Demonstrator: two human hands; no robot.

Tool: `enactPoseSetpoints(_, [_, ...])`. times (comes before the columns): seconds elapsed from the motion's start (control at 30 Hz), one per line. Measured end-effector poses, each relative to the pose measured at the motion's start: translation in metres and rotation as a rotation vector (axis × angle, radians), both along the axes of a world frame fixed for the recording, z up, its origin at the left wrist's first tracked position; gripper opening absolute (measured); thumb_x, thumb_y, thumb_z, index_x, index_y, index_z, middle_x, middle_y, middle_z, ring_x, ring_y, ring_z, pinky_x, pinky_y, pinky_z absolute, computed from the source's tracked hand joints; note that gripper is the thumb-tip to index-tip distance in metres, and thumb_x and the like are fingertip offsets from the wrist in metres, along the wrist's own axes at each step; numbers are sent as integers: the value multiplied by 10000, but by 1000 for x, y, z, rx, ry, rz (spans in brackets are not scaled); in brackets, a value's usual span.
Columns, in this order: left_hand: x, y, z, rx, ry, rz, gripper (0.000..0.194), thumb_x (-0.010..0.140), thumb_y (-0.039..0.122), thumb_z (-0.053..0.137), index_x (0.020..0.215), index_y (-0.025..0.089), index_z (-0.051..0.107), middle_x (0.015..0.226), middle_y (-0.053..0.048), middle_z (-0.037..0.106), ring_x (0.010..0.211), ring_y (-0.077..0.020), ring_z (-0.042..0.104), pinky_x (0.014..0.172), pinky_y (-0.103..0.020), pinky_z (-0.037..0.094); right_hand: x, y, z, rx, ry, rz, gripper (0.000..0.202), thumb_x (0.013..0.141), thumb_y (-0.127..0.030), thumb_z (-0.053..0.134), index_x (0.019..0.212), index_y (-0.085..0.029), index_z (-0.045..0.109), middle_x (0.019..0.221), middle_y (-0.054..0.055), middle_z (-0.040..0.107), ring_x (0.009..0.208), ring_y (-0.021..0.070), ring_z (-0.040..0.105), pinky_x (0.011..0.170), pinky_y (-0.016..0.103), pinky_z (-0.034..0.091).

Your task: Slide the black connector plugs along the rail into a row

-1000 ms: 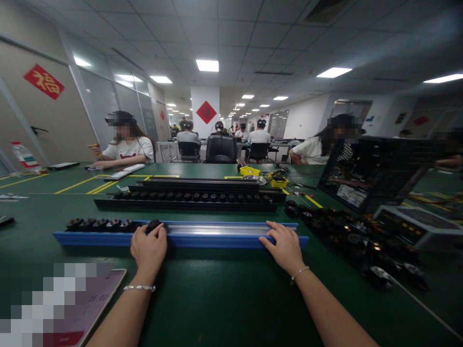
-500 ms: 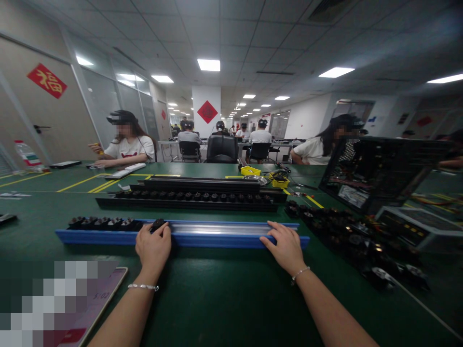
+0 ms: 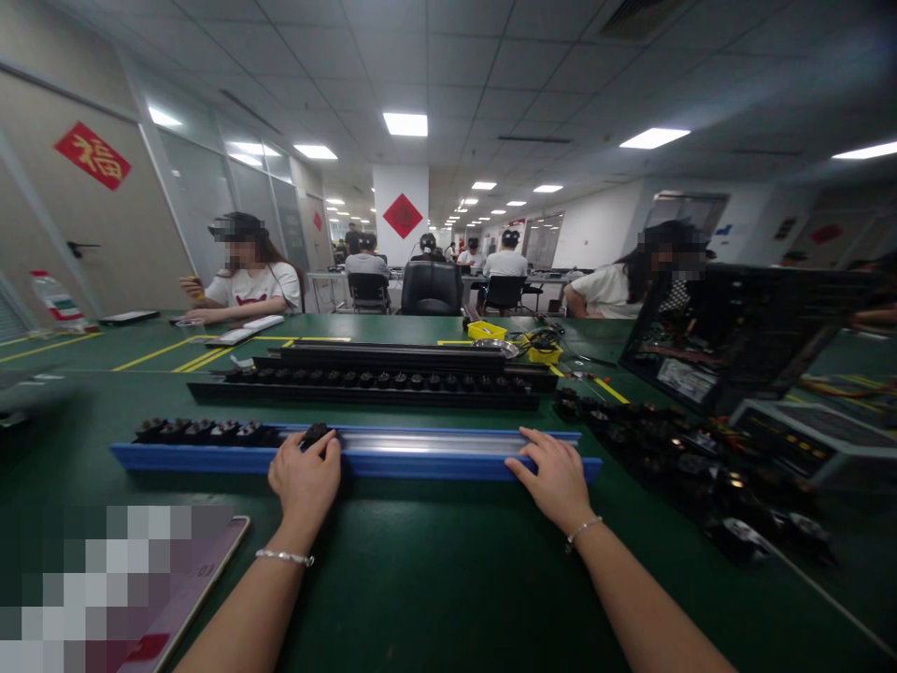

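A long blue channel rail [image 3: 420, 465] with a bare silvery inside lies across the table in front of me. Several black socket modules [image 3: 200, 432] sit in a row at its left end. Just right of that row, my left hand [image 3: 306, 477] pinches another black socket module [image 3: 317, 434] at the rail, fingers partly hiding it. Near the right end, my right hand [image 3: 550, 472] grips the rail, its thumb on the near wall and its fingers over the far wall.
Behind the rail lie black rails [image 3: 364, 394], one filled with modules. A pile of black modules [image 3: 673, 467] spreads right, beside an open computer case [image 3: 743, 336] and a metal box [image 3: 805, 444]. A phone [image 3: 182, 579] lies front left. Two people sit across the table.
My left hand has shifted slightly to the right along the rail with the socket module. My right hand keeps its place on the rail.
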State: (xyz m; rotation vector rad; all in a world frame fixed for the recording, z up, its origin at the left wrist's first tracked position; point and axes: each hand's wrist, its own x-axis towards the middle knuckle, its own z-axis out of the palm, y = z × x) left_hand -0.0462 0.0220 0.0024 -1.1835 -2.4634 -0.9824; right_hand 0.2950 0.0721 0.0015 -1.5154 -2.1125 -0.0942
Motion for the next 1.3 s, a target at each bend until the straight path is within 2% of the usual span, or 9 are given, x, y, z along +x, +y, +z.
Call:
enactPoseSetpoints(0.43, [9,-3,4,-65,-13,-27,375,823,411,380,1019,292,676,1216,-113,494,1157,-287,442,959,-492,334,0,1,0,12,-2,9,345,829,-518,437,763,-241,633,1243,18,552,1165,237,446,967,454,278])
enactPoseSetpoints(0.93, [11,-2,1,-62,-20,-36,365,820,406,405,1039,278,668,1219,-110,487,1178,-275,418,985,-488,319,0,2,-3,20,11,13,348,834,-519,429,768,-242,629,1239,14,558,1171,229,444,974,459,247])
enactPoseSetpoints(1.2, [11,-2,-1,-64,7,-94,389,836,403,385,1057,244,663,1225,-142,477,1210,-292,391,1023,-551,247,1,3,-5,52,33,10,328,820,-520,462,793,-246,640,1030,17,636,991,209,529,888,400,301])
enactPoseSetpoints(1.3, [14,-2,-1,-68,24,-123,371,838,401,387,1042,266,667,1229,-127,481,1219,-283,382,1031,-568,223,2,4,-6,47,15,4,360,825,-541,441,795,-237,631,933,24,650,910,205,546,854,387,308])
